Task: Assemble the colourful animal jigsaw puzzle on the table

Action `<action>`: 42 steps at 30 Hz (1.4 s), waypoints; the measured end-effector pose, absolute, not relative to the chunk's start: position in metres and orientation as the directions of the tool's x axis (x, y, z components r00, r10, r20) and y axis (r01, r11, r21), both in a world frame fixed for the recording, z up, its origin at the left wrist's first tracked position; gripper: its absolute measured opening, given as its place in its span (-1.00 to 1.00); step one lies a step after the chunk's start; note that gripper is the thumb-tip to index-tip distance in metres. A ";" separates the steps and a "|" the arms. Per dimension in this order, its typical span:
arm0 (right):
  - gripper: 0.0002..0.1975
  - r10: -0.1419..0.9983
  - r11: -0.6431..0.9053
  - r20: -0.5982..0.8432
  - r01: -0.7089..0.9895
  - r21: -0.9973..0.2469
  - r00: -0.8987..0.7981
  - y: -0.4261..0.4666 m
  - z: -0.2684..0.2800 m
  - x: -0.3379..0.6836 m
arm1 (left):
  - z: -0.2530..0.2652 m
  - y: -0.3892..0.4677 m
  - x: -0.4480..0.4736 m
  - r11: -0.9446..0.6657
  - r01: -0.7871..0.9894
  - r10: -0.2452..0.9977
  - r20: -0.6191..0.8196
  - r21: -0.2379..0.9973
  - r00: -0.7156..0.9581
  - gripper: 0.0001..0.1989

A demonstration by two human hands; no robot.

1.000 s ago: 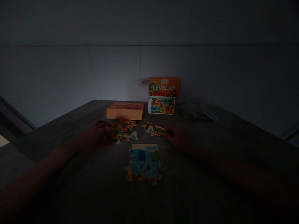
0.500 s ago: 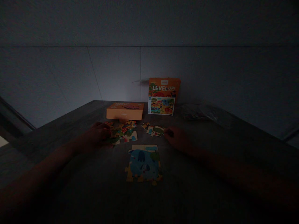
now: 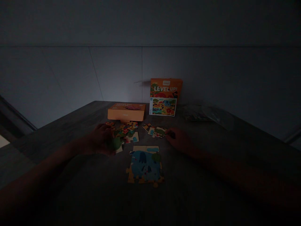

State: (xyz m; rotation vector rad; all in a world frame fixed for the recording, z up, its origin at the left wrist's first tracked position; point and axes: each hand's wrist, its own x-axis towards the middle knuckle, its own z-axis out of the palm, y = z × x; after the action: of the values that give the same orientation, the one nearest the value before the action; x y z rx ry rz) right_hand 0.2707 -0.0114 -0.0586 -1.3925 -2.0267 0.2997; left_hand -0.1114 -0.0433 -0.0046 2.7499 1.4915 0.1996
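On the table in the dim light, several joined jigsaw puzzle pieces (image 3: 144, 166) form a picture of blue elephants. My left hand (image 3: 100, 139) is closed around the edge of a green and cream puzzle piece (image 3: 117, 146), beside a loose pile of puzzle pieces (image 3: 127, 128). My right hand (image 3: 177, 138) pinches the right edge of a small group of puzzle pieces (image 3: 156, 131); shadow partly hides its fingertips.
An orange box (image 3: 125, 114) lies flat behind the pile. An upright orange "LEVEL UP!" box (image 3: 166, 89) stands by the wall, with a picture card (image 3: 163, 106) leaning on its front. Clear plastic bags (image 3: 199, 113) lie at the back right.
My left hand has drawn slightly nearer to me, with the green and cream puzzle piece shifting away from the pile. My right hand stays nearly in place.
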 end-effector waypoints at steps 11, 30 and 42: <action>-0.80 0.676 0.735 0.489 0.463 -0.496 -0.550 -0.045 -0.041 0.257 | -0.005 -0.083 -0.032 -0.396 0.444 0.917 0.371 0.804 0.146 -0.70; -0.80 0.805 0.580 0.333 0.535 -0.614 -0.492 -0.034 -0.049 0.258 | -0.019 -0.104 -0.008 -0.797 0.510 0.568 0.115 0.323 0.815 -0.46; -0.88 0.749 0.662 0.368 0.640 -0.390 -0.551 -0.053 -0.042 0.253 | -0.015 -0.106 -0.005 -0.836 0.462 0.523 0.172 0.297 0.835 -0.45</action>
State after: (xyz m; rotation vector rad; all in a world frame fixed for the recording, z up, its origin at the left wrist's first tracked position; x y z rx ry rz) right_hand 0.2527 -0.0528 -0.0423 -1.0767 -2.3698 0.2858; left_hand -0.0050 -0.1063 -0.0146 2.7721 0.7558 0.3611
